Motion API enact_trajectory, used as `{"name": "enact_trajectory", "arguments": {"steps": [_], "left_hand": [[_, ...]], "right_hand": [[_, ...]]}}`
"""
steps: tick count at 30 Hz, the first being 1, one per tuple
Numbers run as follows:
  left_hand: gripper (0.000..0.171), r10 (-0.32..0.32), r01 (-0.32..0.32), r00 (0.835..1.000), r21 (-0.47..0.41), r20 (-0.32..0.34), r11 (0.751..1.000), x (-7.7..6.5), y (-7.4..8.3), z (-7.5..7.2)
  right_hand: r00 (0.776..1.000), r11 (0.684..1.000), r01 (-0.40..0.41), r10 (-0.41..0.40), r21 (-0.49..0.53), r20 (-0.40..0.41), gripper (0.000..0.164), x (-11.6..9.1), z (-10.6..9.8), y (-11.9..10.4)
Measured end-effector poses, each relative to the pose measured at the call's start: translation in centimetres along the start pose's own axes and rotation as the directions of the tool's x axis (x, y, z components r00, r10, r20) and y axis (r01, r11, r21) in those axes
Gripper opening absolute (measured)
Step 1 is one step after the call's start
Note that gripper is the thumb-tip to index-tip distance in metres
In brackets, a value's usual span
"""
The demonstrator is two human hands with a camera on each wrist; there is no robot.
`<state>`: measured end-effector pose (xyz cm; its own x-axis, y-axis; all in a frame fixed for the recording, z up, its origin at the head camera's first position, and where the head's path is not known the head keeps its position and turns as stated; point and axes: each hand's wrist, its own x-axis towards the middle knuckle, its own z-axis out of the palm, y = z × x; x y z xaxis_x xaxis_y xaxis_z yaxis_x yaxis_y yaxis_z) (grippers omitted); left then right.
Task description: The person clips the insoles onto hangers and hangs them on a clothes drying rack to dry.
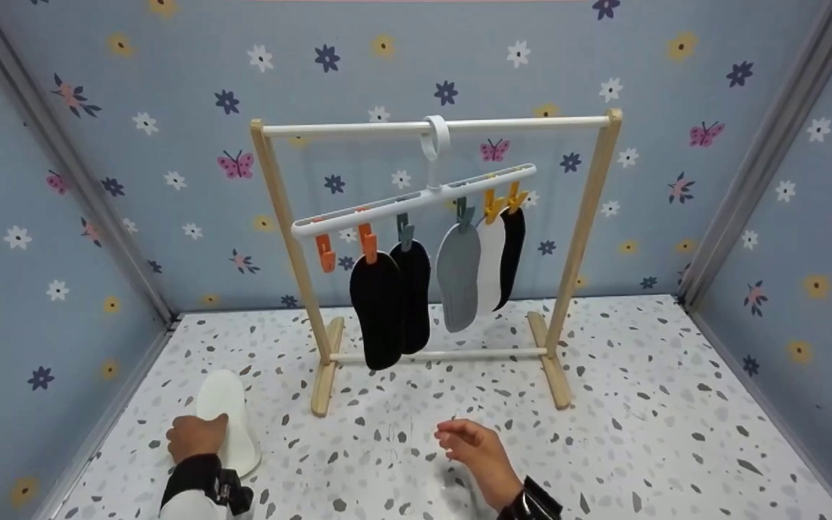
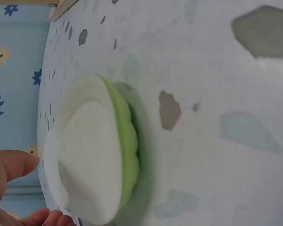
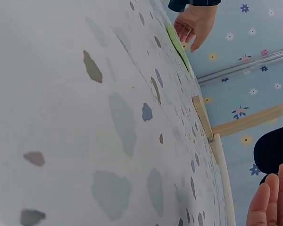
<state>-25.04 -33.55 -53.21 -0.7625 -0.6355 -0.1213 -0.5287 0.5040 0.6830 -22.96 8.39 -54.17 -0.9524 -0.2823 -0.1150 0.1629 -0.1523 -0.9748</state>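
Observation:
A cream insole (image 1: 230,419) with a light green edge lies flat at the front left. My left hand (image 1: 197,435) is at its left side, thumb over the insole in the head view. In the left wrist view the thumb and fingertips stand apart, with no grip on the insole (image 2: 92,155) visible. My right hand (image 1: 477,455) hovers over the table in front of the rack, fingers loosely bent and holding nothing. A white hanger (image 1: 416,202) carries several insoles on clips: black (image 1: 376,310), grey (image 1: 458,278) and white ones. The leftmost orange clip (image 1: 326,254) hangs with nothing in it.
A wooden rack (image 1: 582,231) with a white top rod (image 1: 531,123) bears the hanger, which tilts down at the left. The rack's feet (image 1: 321,390) stand on the speckled table (image 1: 647,404). Flowered panels (image 1: 784,303) enclose the back and sides.

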Motion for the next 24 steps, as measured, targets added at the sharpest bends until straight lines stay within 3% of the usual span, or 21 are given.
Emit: {"name": "enact_trajectory", "arguments": {"steps": [4, 11, 19, 24], "left_hand": [[0.067, -0.035, 0.034, 0.999, 0.015, 0.039, 0.999, 0.04, -0.57, 0.07], [0.062, 0.025, -0.026, 0.999, 0.024, 0.047, 0.999, -0.19, -0.85, 0.32], [0.049, 0.040, -0.042, 0.983, 0.006, 0.177, 0.999, 0.33, -1.10, -0.20], [0.040, -0.021, 0.036, 0.977, -0.067, 0.210, 0.997, 0.67, -1.15, -0.58]], "right_hand": [[1.000, 1.000, 0.005, -0.005, -0.006, 0.000, 0.033, -0.22, 0.01, -0.03], [1.000, 1.000, 0.008, -0.008, -0.001, 0.008, 0.033, -0.34, 0.05, 0.03], [1.000, 1.000, -0.002, 0.002, 0.007, 0.012, 0.034, -0.30, -0.02, 0.04], [1.000, 1.000, 0.010, -0.010, 0.012, 0.013, 0.035, -0.08, -0.20, -0.23]]}}
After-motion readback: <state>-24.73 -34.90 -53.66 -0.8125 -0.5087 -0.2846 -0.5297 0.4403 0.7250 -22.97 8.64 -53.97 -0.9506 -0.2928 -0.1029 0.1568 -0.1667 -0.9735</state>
